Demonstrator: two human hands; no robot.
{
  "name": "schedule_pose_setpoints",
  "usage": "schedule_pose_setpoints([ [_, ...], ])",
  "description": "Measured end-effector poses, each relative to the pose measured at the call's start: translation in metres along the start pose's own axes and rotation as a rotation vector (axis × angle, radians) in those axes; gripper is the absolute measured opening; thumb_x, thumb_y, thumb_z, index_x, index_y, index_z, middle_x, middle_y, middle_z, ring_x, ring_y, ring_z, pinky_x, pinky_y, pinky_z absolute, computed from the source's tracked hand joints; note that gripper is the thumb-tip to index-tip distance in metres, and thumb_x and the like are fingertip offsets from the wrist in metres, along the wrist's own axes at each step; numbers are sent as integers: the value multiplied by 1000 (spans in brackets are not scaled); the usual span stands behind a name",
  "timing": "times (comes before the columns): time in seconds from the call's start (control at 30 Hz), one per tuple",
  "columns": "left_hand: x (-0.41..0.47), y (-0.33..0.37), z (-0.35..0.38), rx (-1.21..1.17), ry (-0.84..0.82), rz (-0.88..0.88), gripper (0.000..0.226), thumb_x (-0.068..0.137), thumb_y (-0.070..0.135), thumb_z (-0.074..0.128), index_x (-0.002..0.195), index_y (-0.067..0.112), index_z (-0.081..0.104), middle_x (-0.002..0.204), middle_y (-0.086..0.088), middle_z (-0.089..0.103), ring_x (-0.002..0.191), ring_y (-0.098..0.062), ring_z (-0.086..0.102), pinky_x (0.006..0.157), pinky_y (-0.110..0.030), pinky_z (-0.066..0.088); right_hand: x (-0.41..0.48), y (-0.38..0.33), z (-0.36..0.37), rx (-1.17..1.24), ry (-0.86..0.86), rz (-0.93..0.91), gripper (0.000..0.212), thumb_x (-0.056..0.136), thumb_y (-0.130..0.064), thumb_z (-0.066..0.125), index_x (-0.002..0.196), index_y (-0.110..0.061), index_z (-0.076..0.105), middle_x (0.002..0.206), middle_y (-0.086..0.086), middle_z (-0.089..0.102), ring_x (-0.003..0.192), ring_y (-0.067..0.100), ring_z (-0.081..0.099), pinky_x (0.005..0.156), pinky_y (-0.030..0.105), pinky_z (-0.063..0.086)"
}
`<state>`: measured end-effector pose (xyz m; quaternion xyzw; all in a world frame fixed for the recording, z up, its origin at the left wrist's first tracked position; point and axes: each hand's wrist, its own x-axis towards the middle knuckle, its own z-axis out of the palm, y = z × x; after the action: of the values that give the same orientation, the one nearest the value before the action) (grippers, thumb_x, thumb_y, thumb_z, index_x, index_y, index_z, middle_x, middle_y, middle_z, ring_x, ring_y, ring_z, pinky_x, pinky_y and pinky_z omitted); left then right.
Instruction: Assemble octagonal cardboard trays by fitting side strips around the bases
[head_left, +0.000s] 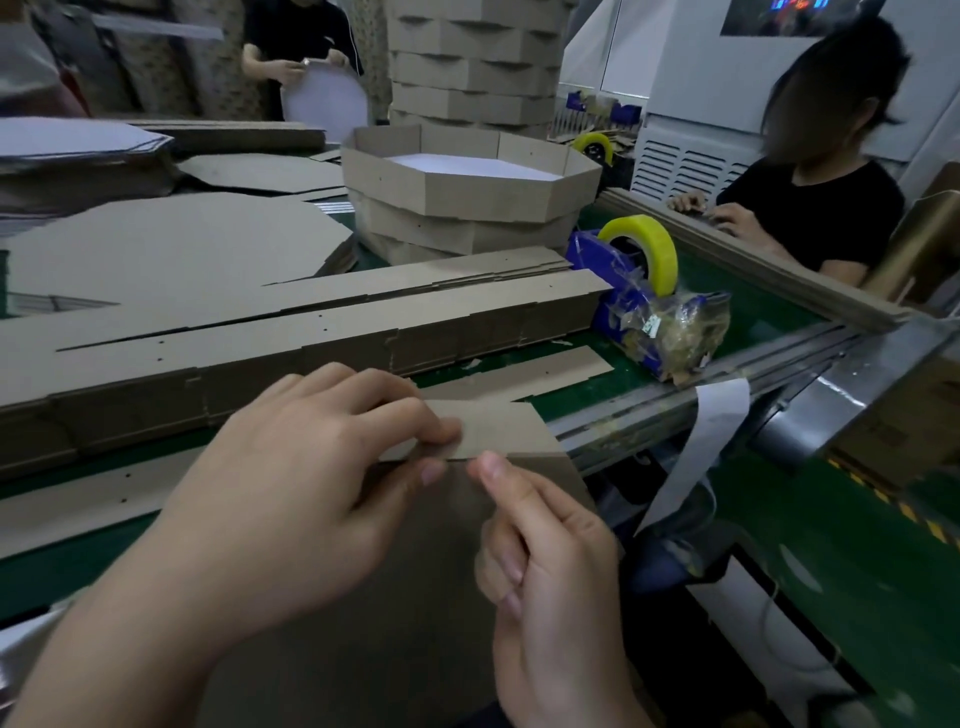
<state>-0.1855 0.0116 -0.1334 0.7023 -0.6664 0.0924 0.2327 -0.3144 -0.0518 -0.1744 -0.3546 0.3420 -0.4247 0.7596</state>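
– Head view, nearest first: what has the left hand (291, 467) got?
– It reaches in from the lower left, back of the hand up, fingers narrowed to a pinch. The forefinger lies on top of the end of a side strip (498, 428) and the thumb comes up under its near edge.
– And the right hand (545, 561)?
– Just right of the left one, thumb pointing up, its tip touching that same near edge beside the left thumb. The other fingers are curled in toward the palm; whether they grip any cardboard I cannot tell.
– Where is the base?
– A large brown base (415, 597) spreads from under both hands toward the camera, and the strip's end sits along its far edge.
– Room to move?
– Tight ahead. Just beyond the fingertips a loose strip (550, 369) lies flat on the green bench (644, 379). Behind that, a long pile of strips (363, 332) runs across from left to right. Right of the hands the bench ends at a metal rail (701, 400).
– Farther out?
– Ahead and right of the hands stands a blue tape dispenser (623, 306) with a yellow roll. Beyond the pile is a stack of finished trays (467, 202), and ahead to the left lie flat octagonal sheets (182, 249). A person in black (810, 218) sits across the bench, far right.
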Motion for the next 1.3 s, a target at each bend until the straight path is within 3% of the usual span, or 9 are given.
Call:
schedule_pose_setpoints([
  [0.23, -1, 1, -2, 30, -19, 13, 32, 85, 46, 42, 100, 33, 68, 104, 12, 64, 91, -18, 61, 67, -41, 52, -4, 4, 6, 21, 87, 60, 25, 52, -34, 74, 57, -10, 72, 39, -1, 26, 32, 8, 19, 34, 15, 16],
  [0.4, -1, 3, -5, 24, -52, 9, 22, 86, 49, 39, 102, 39, 49, 100, 15, 60, 87, -15, 57, 67, -36, 48, -5, 4, 7, 9, 99, 81, 24, 52, -35, 73, 54, -11, 72, 38, -2, 26, 31, 7, 19, 33, 14, 16],
  [0.53, -2, 0, -7, 46, -108, 32, 32, 90, 46, 36, 113, 51, 58, 110, 10, 59, 94, -18, 56, 72, -41, 49, -5, 2, 3, -50, 34, 96, 29, 51, -39, 73, 58, -11, 74, 39, -2, 26, 30, 7, 20, 33, 14, 16],
  [0.67, -2, -1, -11, 7, -118, -16, 35, 89, 50, 36, 111, 51, 63, 110, 11, 60, 94, -17, 57, 73, -40, 49, -5, -1, -4, -141, -72, 141, 32, 47, -41, 74, 61, -12, 75, 40, 1, 32, 31, 8, 21, 35, 16, 16],
  [0.77, 0, 2, -14, -67, -121, -55, 39, 85, 58, 33, 106, 52, 65, 107, 19, 59, 98, -12, 57, 79, -38, 47, -6, -3, -6, -146, -121, 163, 24, 48, -37, 74, 55, -14, 71, 40, 0, 31, 32, 8, 19, 37, 17, 13],
  [0.83, 3, 7, -14, -54, -93, -83, 41, 82, 63, 31, 98, 51, 66, 104, 22, 59, 98, -9, 56, 82, -29, 40, -6, -4, -6, -133, -143, 177, 21, 50, -34, 73, 56, -14, 72, 39, -1, 29, 31, 7, 19, 36, 18, 12],
  [1.07, 10, 26, -5, 48, 55, -197, 24, 75, 62, 52, 64, 41, 50, 85, 15, 62, 75, -14, 57, 60, -11, 19, -6, -5, -8, -85, -208, 260, 21, 48, -33, 72, 46, -15, 60, 40, 1, 28, 29, 7, 18, 36, 17, 11],
  [1.2, 7, 24, -4, 40, 77, -224, 23, 73, 62, 53, 62, 43, 47, 84, 17, 63, 70, -14, 57, 52, -13, 20, -4, -11, -17, 25, -312, 486, 28, 55, -31, 69, 74, -12, 77, 44, -1, 32, 32, 8, 19, 39, 18, 12],
  [1.3, 7, 22, -2, 51, 89, -231, 23, 73, 62, 53, 61, 42, 50, 86, 17, 64, 72, -15, 58, 53, -14, 23, 1, -8, -25, 96, -365, 612, 42, 61, -31, 58, 85, -4, 78, 43, -1, 33, 31, 10, 20, 40, 16, 15],
])
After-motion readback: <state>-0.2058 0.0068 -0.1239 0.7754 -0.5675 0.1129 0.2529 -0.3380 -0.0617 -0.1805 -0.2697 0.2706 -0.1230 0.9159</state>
